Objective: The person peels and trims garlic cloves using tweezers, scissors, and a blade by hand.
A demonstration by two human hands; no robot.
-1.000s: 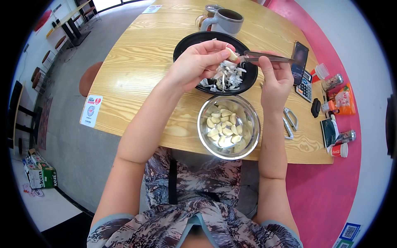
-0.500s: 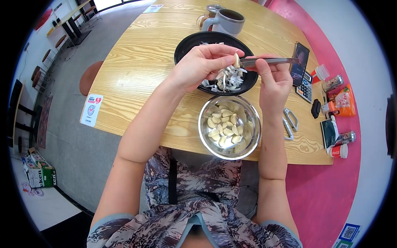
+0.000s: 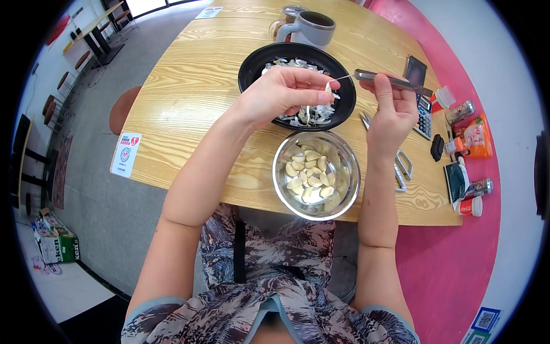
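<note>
My left hand (image 3: 281,94) is closed, with a garlic clove (image 3: 328,88) pinched between thumb and fingertips above the black bowl. My right hand (image 3: 393,114) grips a slim, flat metal tool (image 3: 372,77); I cannot make out its exact kind. A thin pale strand (image 3: 342,78) stretches between the clove and the tool's left end. Under my left hand the black bowl (image 3: 247,71) holds white papery garlic skins (image 3: 312,114). Nearer to me stands a shiny metal bowl (image 3: 350,172) with several peeled cloves (image 3: 309,172) in it.
A grey mug (image 3: 312,31) and a lidded glass jar (image 3: 278,27) stand behind the black bowl. Scissors (image 3: 403,169) lie beyond my right forearm. Farther right are a phone (image 3: 415,71), a calculator (image 3: 424,120), paper cups (image 3: 470,206) and an orange packet (image 3: 478,137).
My right hand has moved right with the metal tool, away from the clove. A thin strand now spans the gap. My left hand still holds the clove in nearly the same place.
</note>
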